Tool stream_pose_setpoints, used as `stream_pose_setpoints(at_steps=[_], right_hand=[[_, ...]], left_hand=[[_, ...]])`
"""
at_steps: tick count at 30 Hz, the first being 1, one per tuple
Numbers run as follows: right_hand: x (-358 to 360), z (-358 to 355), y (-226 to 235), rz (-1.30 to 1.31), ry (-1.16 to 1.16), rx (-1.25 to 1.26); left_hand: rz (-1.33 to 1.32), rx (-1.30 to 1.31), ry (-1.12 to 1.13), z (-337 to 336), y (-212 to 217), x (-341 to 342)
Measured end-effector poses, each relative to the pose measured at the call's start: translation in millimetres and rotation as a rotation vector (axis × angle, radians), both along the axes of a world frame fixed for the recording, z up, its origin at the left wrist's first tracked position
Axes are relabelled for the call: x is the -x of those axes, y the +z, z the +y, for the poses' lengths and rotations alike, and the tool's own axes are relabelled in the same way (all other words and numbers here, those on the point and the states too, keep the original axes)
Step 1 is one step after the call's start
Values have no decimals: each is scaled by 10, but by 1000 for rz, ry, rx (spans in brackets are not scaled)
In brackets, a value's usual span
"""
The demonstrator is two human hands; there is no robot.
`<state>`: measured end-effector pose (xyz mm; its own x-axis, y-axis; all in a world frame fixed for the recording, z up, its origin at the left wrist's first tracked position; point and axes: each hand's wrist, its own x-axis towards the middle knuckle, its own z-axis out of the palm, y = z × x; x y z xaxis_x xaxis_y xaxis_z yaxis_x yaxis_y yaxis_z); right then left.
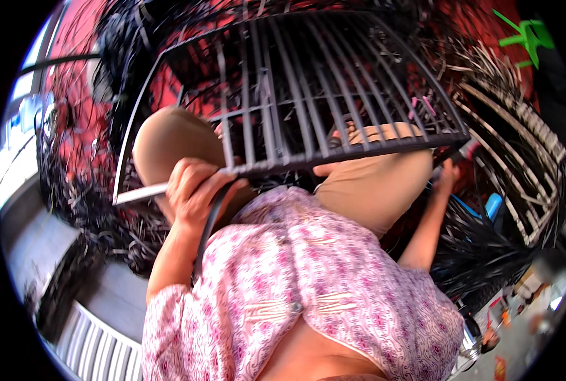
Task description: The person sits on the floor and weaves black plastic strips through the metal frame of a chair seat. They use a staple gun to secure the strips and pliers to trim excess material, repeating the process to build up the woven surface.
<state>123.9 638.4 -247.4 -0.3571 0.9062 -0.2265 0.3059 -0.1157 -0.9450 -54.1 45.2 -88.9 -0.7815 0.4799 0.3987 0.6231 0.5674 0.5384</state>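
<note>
A large metal frame (pixel 340 153) with dark grey plastic strips running across it lies over my knees. Its near rail is wrapped in dark strip, except for a bare silvery length (pixel 142 193) at the left. My left hand (pixel 194 184) is closed around the near rail, next to where the wrapping starts. A loose dark strip (pixel 213 222) hangs from these fingers toward my forearm. By the frame's near right corner, my right hand (pixel 446 176) is curled and blurred; what is in it, something dark, I cannot make out.
Tangled black strips (pixel 83 181) cover the red ground at left and beyond the frame. Another slatted frame (pixel 518 159) stands at right, near a blue object (pixel 493 206) and a heap of black strips (pixel 486 254). Bright green strips (pixel 532 39) show far right; a white slatted piece (pixel 99 349) lies lower left.
</note>
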Motion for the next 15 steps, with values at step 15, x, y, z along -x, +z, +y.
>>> stream_pose_setpoints(at_steps=[15], right_hand=[[368,-1829,3680,171,892,-220]], left_hand=[[246,-109,4,-107,-276,-73]])
